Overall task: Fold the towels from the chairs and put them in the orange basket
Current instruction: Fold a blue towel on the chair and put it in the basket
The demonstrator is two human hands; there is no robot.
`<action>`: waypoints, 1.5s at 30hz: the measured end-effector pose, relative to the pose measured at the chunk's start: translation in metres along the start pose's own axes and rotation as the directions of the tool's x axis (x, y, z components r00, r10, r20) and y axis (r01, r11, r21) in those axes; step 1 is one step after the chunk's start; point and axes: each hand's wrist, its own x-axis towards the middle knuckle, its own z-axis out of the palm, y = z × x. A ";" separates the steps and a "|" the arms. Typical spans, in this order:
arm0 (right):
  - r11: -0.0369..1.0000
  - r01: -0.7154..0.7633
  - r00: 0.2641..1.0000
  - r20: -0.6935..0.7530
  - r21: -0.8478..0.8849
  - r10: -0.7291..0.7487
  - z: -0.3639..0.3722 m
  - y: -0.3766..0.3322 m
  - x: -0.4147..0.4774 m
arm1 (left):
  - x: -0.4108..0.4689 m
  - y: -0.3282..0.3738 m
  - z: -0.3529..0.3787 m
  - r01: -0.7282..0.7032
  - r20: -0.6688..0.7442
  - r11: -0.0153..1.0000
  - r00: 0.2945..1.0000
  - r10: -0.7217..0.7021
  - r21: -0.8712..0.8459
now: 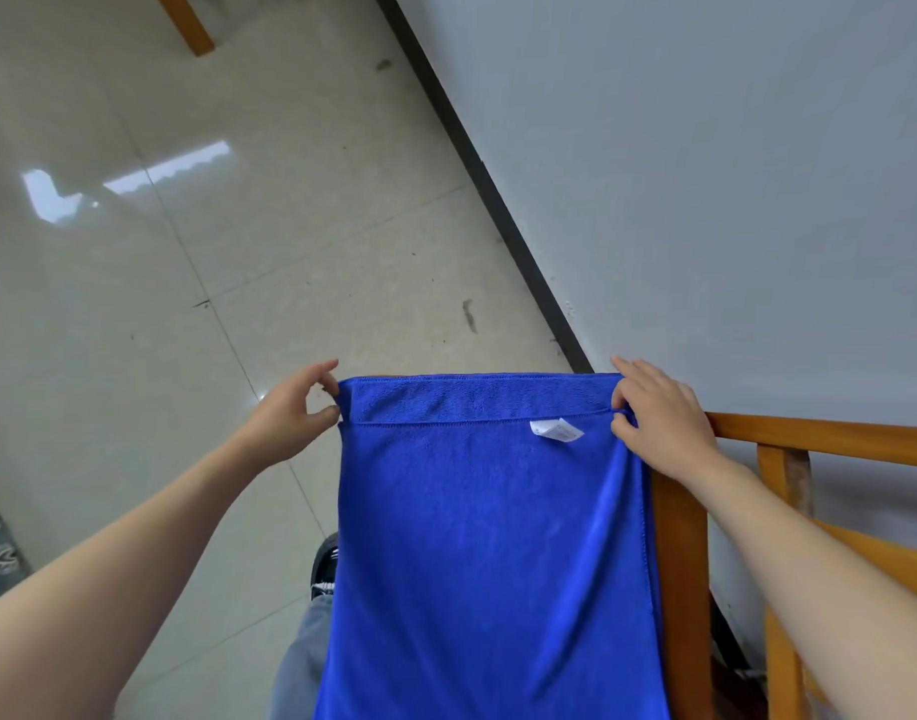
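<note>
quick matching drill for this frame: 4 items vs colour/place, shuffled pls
Items:
1. towel
2. label
3. chair
4. shoe

Descriptions:
A. black, on the floor beside the towel's left edge
B. blue, hanging, top corners pinched by the left hand and right hand
C. white, near the towel's top right corner
D. orange-brown wood, against the wall on the right

Pairs: 1-B, 2-C, 3-D, 4-A
</note>
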 end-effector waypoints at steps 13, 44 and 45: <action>1.000 -0.007 0.999 -0.040 -0.017 0.006 0.003 0.000 0.002 | -0.006 -0.004 0.005 0.224 -0.063 0.903 0.962 -0.265 -0.368; 0.992 0.119 0.931 -0.343 -0.042 -0.126 0.006 0.004 -0.019 | -0.027 0.005 -0.042 -0.473 0.054 0.789 0.868 0.494 0.392; 0.992 0.127 0.927 -0.356 -0.006 -0.121 0.002 0.002 -0.024 | -0.034 0.005 -0.048 -0.495 0.062 0.777 0.855 0.515 0.389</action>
